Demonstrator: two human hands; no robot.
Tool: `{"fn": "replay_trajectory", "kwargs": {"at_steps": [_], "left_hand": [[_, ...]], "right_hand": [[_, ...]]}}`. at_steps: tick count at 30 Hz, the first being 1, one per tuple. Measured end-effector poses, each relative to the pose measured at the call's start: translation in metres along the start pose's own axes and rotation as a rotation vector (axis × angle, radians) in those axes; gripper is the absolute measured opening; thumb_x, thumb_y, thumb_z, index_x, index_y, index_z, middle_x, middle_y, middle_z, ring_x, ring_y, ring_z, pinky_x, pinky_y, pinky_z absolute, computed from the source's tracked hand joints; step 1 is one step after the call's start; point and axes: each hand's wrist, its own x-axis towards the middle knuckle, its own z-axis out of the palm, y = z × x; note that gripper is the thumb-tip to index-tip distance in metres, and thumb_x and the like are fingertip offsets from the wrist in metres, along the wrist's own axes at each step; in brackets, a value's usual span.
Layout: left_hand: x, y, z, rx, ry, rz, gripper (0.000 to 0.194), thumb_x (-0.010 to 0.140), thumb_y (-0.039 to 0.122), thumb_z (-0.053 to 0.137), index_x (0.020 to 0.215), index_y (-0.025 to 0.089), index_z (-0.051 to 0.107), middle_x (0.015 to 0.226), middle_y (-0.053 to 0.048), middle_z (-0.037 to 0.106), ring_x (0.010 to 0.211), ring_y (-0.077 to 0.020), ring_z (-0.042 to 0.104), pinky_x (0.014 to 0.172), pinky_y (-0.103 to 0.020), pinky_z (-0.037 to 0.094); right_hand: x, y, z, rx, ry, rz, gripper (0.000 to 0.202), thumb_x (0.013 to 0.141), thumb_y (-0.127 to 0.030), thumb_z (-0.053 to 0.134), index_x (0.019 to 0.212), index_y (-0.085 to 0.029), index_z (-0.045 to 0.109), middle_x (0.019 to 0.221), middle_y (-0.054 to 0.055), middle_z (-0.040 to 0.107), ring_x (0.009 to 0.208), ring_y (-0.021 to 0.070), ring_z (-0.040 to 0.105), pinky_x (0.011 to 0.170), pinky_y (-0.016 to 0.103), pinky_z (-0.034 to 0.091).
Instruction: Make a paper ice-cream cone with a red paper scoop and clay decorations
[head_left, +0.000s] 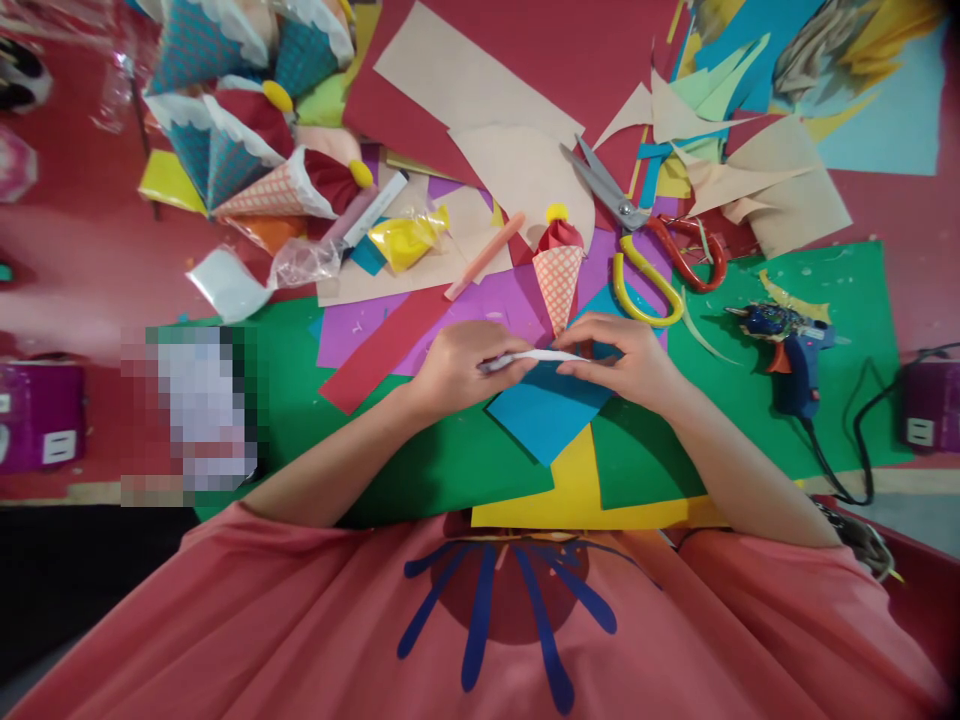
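Observation:
Near the middle of the table, my left hand (466, 368) and my right hand (626, 362) are closed on the two ends of a thin white piece of craft material (551, 354), seen nearly edge-on. A greyish part shows at its left end by my left fingers, too small to name. Beneath my hands lies a blue felt sheet (551, 410). Just beyond my right fingertips is a small checked ice-cream cone (559, 280) with a red top and yellow pompom. Scissors (626, 212) with one yellow and one red handle lie beyond my right hand.
A glue gun (802, 365) with a black cable lies at the right on a green sheet (465, 465). Several finished cones (281, 190) are heaped at the far left. Beige felt scraps (480, 80), a red strip (379, 350) and a peach-coloured stick (486, 255) lie beyond my hands.

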Motion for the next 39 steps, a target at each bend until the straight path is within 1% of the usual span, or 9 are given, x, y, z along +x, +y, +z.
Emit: {"fn": "replay_trajectory", "kwargs": {"at_steps": [5, 8, 11, 15, 22, 27, 31, 34, 39], "left_hand": [[-0.0022, -0.0010, 0.0013, 0.060, -0.023, 0.066, 0.028, 0.096, 0.040, 0.056, 0.090, 0.016, 0.069, 0.067, 0.001, 0.071, 0.056, -0.0073, 0.061, 0.056, -0.019, 0.042], [-0.0034, -0.0030, 0.0026, 0.124, -0.006, 0.115, 0.029, 0.099, 0.036, 0.051, 0.088, 0.017, 0.071, 0.065, 0.001, 0.071, 0.056, -0.0080, 0.062, 0.056, -0.021, 0.041], [-0.0033, -0.0037, 0.0024, 0.147, 0.025, 0.059, 0.030, 0.099, 0.036, 0.052, 0.086, 0.017, 0.072, 0.064, 0.001, 0.071, 0.055, -0.0082, 0.062, 0.055, -0.021, 0.041], [-0.0027, -0.0017, 0.0018, 0.070, -0.019, -0.050, 0.036, 0.098, 0.045, 0.050, 0.095, 0.016, 0.072, 0.072, -0.002, 0.074, 0.057, -0.0078, 0.063, 0.056, -0.018, 0.044], [-0.0046, -0.0016, 0.0023, 0.079, 0.010, -0.002, 0.030, 0.098, 0.039, 0.052, 0.091, 0.019, 0.074, 0.067, 0.001, 0.074, 0.057, -0.0063, 0.064, 0.054, -0.017, 0.041], [-0.0043, -0.0011, 0.0021, 0.103, -0.015, 0.010, 0.036, 0.099, 0.044, 0.050, 0.099, 0.015, 0.072, 0.070, -0.001, 0.074, 0.053, -0.0064, 0.061, 0.053, -0.017, 0.041], [-0.0034, -0.0007, 0.0025, 0.111, 0.011, 0.039, 0.035, 0.099, 0.041, 0.050, 0.090, 0.015, 0.072, 0.063, 0.000, 0.071, 0.050, -0.0053, 0.058, 0.050, -0.017, 0.037], [-0.0027, -0.0008, 0.0018, 0.154, 0.021, 0.002, 0.039, 0.100, 0.041, 0.047, 0.086, 0.016, 0.073, 0.057, 0.001, 0.067, 0.048, -0.0057, 0.056, 0.047, -0.018, 0.035], [-0.0056, -0.0006, 0.0026, 0.123, 0.024, -0.056, 0.043, 0.096, 0.052, 0.051, 0.093, 0.015, 0.074, 0.060, 0.000, 0.070, 0.045, -0.0047, 0.054, 0.048, -0.016, 0.039]], "right_hand": [[-0.0029, -0.0024, 0.0034, -0.096, 0.041, -0.082, 0.019, 0.093, -0.035, 0.063, 0.088, -0.018, 0.070, 0.079, 0.004, 0.070, 0.075, 0.0131, 0.063, 0.065, 0.025, 0.050], [-0.0041, -0.0028, 0.0041, -0.062, 0.032, -0.023, 0.022, 0.090, -0.040, 0.066, 0.099, -0.019, 0.070, 0.086, 0.004, 0.071, 0.075, 0.0132, 0.064, 0.060, 0.023, 0.050], [-0.0036, -0.0014, 0.0028, -0.032, 0.012, 0.028, 0.026, 0.086, -0.040, 0.070, 0.104, -0.020, 0.069, 0.089, 0.003, 0.072, 0.074, 0.0132, 0.065, 0.058, 0.022, 0.051], [-0.0025, 0.0011, 0.0025, -0.090, 0.054, -0.046, 0.015, 0.091, -0.032, 0.064, 0.091, -0.019, 0.070, 0.081, 0.003, 0.071, 0.072, 0.0127, 0.065, 0.062, 0.023, 0.051], [-0.0029, 0.0015, 0.0052, -0.090, 0.109, -0.105, 0.010, 0.090, -0.029, 0.066, 0.094, -0.020, 0.067, 0.088, 0.004, 0.071, 0.078, 0.0135, 0.065, 0.065, 0.024, 0.052], [-0.0031, 0.0000, 0.0066, -0.104, 0.123, -0.140, 0.008, 0.092, -0.027, 0.064, 0.091, -0.020, 0.067, 0.081, 0.002, 0.070, 0.073, 0.0123, 0.064, 0.064, 0.024, 0.051], [-0.0043, -0.0005, 0.0067, -0.153, 0.127, -0.092, 0.014, 0.091, -0.032, 0.065, 0.099, -0.021, 0.068, 0.086, 0.003, 0.072, 0.072, 0.0130, 0.065, 0.065, 0.026, 0.051], [-0.0042, 0.0003, 0.0052, -0.148, 0.174, -0.076, 0.014, 0.090, -0.033, 0.066, 0.100, -0.023, 0.068, 0.089, 0.002, 0.074, 0.075, 0.0147, 0.067, 0.069, 0.028, 0.053], [-0.0033, 0.0000, 0.0047, -0.112, 0.198, -0.141, 0.004, 0.090, -0.024, 0.066, 0.092, -0.023, 0.069, 0.084, 0.001, 0.074, 0.075, 0.0139, 0.067, 0.069, 0.028, 0.053]]}}
